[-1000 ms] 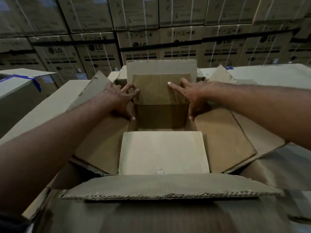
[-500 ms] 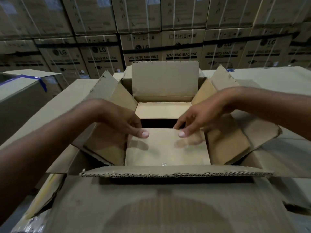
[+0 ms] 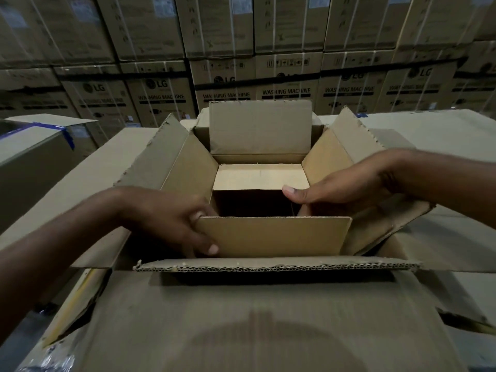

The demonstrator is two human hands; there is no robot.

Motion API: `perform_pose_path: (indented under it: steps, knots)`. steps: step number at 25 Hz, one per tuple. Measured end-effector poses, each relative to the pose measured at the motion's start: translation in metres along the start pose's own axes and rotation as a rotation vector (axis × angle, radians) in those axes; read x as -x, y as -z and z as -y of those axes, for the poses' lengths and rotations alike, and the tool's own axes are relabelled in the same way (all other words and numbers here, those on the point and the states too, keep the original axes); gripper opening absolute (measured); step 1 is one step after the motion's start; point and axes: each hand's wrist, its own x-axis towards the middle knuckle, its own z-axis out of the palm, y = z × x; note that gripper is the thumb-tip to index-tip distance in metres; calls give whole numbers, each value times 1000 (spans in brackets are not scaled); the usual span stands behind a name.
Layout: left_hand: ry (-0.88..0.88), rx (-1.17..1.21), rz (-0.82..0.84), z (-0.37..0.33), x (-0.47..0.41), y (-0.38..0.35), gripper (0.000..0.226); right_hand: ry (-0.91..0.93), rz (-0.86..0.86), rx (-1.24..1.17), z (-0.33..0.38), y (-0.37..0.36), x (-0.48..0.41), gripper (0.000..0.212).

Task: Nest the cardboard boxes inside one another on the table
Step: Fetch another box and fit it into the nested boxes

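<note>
The inner box is seated inside the outer box, which stands on the cardboard-covered worktop with its thick corrugated flaps spread open. The inner box's near flap is held upright just behind the outer box's near edge, and its long axis runs side to side across the outer box.

The left grip is closed round the left end of that flap, fingers curled behind it and the thumb laid on its front face. The flap's right end is left free. The right grip lies beyond and above that free end, toward the outer box's right wall. Its fingers appear to be curled over the inner edge of the right side flap, with the thumb stretched over the dark opening. The left grip is therefore judged the nearer one for whatever is done with the near flap, most likely a fold outward toward the outer box's near wall.

Half a second earlier the near flap lay flat over the opening with both sets of fingertips at its far edge. It has since been raised to vertical, and the right grip has been shifted onto the side flap.
</note>
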Motion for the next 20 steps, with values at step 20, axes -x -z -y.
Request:
perform_pose_path:
  steps: [20]
  knots:
    - [-53,26,66,22,3,-15,81,-266,-668,1155,31,53,-102,113]
